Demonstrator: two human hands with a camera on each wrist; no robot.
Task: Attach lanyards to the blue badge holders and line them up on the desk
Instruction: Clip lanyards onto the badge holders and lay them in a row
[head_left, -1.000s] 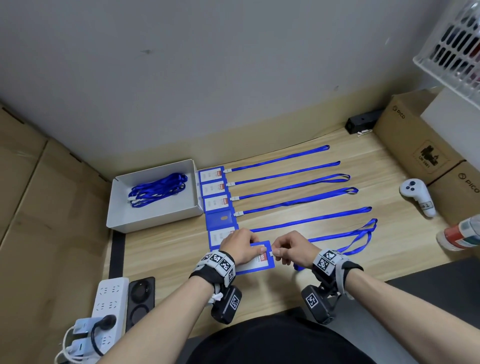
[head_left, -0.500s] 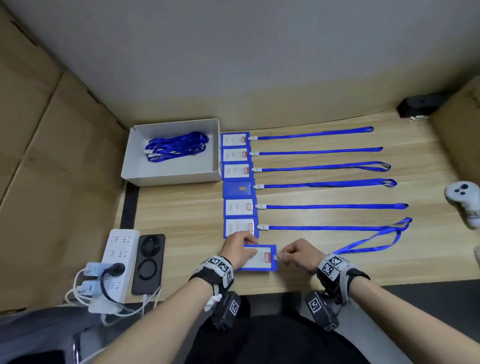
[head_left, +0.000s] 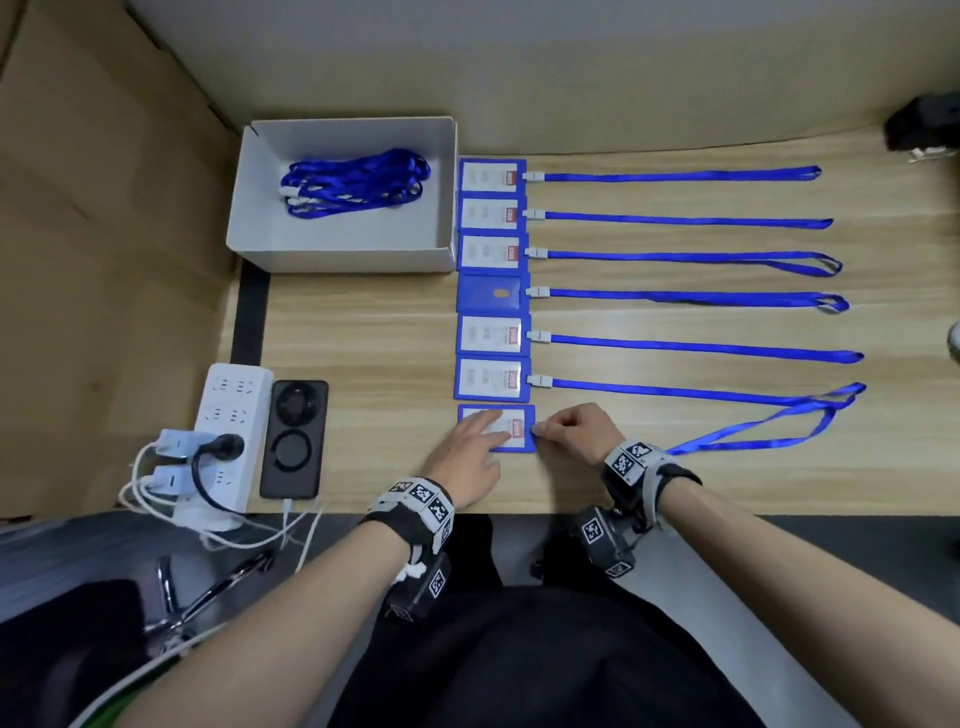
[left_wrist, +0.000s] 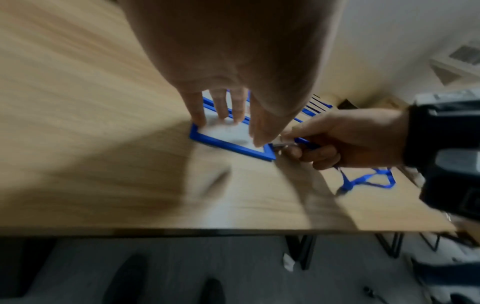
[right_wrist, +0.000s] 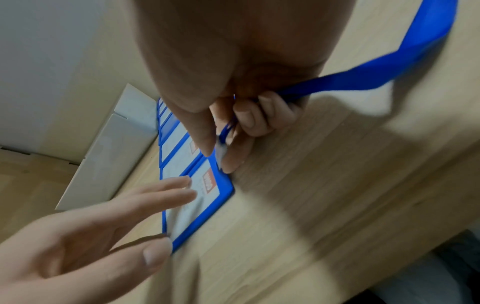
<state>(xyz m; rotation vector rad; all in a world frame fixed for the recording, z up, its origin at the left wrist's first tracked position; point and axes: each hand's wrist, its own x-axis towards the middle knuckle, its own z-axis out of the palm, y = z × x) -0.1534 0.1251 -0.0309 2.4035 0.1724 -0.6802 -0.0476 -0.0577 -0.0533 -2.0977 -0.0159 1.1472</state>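
Observation:
Several blue badge holders (head_left: 491, 254) with straight blue lanyards (head_left: 675, 255) lie in a column on the wooden desk (head_left: 363, 338). The nearest badge holder (head_left: 519, 439) (left_wrist: 233, 144) (right_wrist: 205, 201) lies flat below them. My left hand (head_left: 467, 452) (right_wrist: 109, 222) presses it down with straight fingers. My right hand (head_left: 566, 431) (left_wrist: 345, 139) pinches the white clip (right_wrist: 221, 152) of a lanyard (head_left: 769, 426) (right_wrist: 363, 80) at the holder's right edge. That lanyard trails loosely to the right.
A white box (head_left: 343, 249) holding a bundle of spare lanyards (head_left: 358, 182) stands at the back left. A white power strip (head_left: 223, 431) with plugs and a black phone (head_left: 293, 439) lie at the left. Cardboard (head_left: 104, 260) lines the left side. The desk's front edge is just below my wrists.
The view has tilted down and closer. The nearest badge holder has come to lie flat in line under the column, my left fingers now spread on it; my right hand still pinches the clip.

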